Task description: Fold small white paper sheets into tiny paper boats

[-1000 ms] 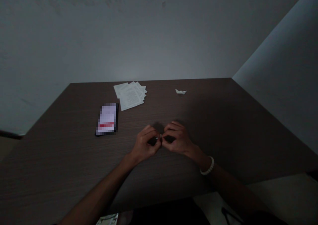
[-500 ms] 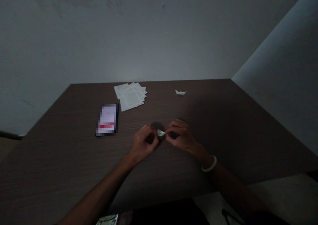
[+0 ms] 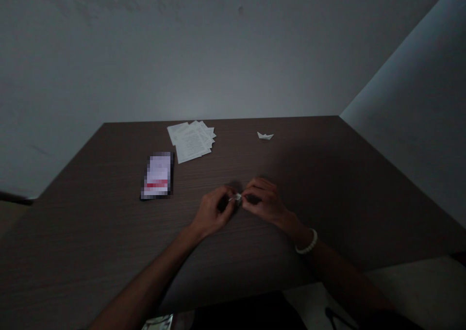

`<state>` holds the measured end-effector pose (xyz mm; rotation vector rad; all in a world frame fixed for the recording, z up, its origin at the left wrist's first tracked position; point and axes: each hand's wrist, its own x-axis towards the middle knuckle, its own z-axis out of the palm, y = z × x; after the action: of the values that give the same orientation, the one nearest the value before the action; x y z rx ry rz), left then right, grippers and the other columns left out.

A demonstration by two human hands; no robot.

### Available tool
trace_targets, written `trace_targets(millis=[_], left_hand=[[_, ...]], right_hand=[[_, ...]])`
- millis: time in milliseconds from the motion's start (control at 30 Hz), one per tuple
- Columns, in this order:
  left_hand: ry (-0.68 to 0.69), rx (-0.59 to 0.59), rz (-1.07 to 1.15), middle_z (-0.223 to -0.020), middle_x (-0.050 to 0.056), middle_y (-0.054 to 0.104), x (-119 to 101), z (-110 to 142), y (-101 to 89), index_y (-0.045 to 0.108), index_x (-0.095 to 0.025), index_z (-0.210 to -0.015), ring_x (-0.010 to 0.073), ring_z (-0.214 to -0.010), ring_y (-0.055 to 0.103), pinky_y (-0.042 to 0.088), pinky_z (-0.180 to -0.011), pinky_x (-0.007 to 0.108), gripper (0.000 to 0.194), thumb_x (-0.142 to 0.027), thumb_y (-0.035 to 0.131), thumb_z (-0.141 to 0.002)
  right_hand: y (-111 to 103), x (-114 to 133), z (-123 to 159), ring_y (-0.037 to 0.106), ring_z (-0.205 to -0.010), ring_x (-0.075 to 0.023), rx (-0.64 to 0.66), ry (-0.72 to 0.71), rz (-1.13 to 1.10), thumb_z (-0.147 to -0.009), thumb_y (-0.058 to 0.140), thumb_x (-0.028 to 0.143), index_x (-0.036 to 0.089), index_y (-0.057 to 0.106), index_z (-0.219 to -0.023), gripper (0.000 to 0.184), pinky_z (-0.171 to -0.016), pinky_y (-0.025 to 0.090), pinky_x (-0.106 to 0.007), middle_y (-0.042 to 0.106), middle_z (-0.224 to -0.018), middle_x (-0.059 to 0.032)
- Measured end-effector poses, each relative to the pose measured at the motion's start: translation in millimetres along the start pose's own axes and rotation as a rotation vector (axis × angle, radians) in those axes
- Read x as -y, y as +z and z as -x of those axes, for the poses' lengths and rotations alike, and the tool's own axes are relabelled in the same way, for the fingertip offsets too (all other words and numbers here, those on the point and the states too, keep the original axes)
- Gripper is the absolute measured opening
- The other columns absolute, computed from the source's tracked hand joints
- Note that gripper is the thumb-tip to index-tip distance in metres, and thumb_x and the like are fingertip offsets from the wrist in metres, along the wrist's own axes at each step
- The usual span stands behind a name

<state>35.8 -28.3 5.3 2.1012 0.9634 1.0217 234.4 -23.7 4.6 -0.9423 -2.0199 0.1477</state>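
Paper scrap (image 3: 238, 199), small, white, folded, held between both hands over the middle of the dark wood-grain desk (image 3: 91, 184). Can't tell if it touches the desk. Fold detail too small to read, partly hidden by fingers.

Left hand (image 3: 213, 213): fingers curled in, tips pinching the scrap from its left side. Right hand (image 3: 262, 201): fingers curled, pinching from the right. Hands almost touching, scrap between them. White beaded bracelet (image 3: 306, 241) on right wrist.

Origami boat (image 3: 265, 136), white, upright on the desk toward the far edge, well apart from both hands. Loose pile of printed sheets (image 3: 191, 140) far left of the hands, overlapping. Black phone (image 3: 157, 175), screen pixelated, lies left of the hands, just near of the sheets. Grey wall (image 3: 218, 53) beyond the desk.
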Motion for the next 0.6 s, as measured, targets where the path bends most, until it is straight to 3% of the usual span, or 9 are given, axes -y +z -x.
trace_targets(millis=[167,267,400,600], left_hand=[[-0.107,-0.047,0.023,-0.083,0.004,0.066,5.1,-0.3,2.2,0.057,-0.017,-0.083,0.014,-0.073,0.061,0.05,-0.069,0.027,0.012,-0.028,0.059,-0.088],[-0.15,-0.073,0.072,-0.085,0.004,0.065,6.7,-1.2,2.8,0.058,-0.017,-0.093,0.0141,-0.074,0.062,0.051,-0.069,0.026,0.012,-0.025,0.061,-0.085],[-0.189,-0.06,0.114,-0.087,0.004,0.066,6.0,-3.4,3.2,0.057,-0.017,-0.107,0.0149,-0.076,0.063,0.052,-0.07,0.027,0.025,-0.022,0.061,-0.083],[-0.17,-0.085,-0.006,-0.085,0.003,0.067,8.8,-3.8,6.7,0.06,-0.017,-0.1,0.0142,-0.074,0.063,0.051,-0.07,0.027,0.02,-0.022,0.061,-0.081]], right_hand=[[-0.2,-0.1,-0.5,0.059,-0.07,-0.0141,0.0,0.003,0.007,-0.08,0.065,0.019,0.022,0.062,-0.072,0.009,-0.067,0.048,-0.027,0.063,-0.074,-0.0009],[-1.0,0.7,-1.9,0.06,-0.07,-0.0141,0.003,0.001,0.001,-0.081,0.063,0.018,0.022,0.062,-0.074,0.008,-0.066,0.048,-0.027,0.062,-0.074,-0.0012],[-0.3,1.9,-2.7,0.06,-0.072,-0.0144,0.007,0.016,-0.029,-0.079,0.061,0.013,0.021,0.062,-0.076,0.008,-0.067,0.048,-0.026,0.062,-0.077,-0.0021],[3.2,4.5,-1.0,0.06,-0.078,-0.0154,0.116,0.081,-0.099,-0.074,0.061,0.012,0.021,0.061,-0.077,0.009,-0.072,0.048,-0.028,0.063,-0.081,-0.002]])
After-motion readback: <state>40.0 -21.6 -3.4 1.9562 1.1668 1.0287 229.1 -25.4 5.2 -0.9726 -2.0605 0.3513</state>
